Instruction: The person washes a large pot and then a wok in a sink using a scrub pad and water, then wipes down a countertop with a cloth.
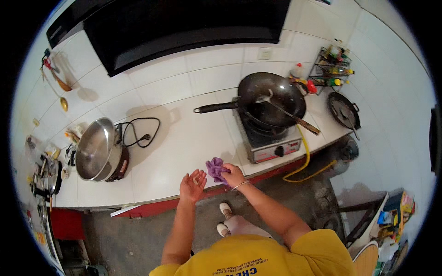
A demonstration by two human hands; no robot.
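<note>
A crumpled purple cloth (215, 170) is bunched in my right hand (234, 176), whose fingers are closed round its right side. To its left, my left hand (193, 185) is palm up with the fingers apart and slightly curled, holding nothing. Both hands are at the front edge of the white tiled counter (179, 133). Beyond my right hand stands a gas stove (276, 149) with a dark wok (251, 89) on it. A wooden-handled spatula (294, 117) rests in the wok, its handle over the right rim.
An electric pot (94, 149) with a coiled black cord (154, 131) stands on the counter's left. A yellow gas hose (306, 156) hangs off the front edge. On the right are a black pan (338, 108) and a bottle rack (331, 69). A black range hood (184, 27) hangs above.
</note>
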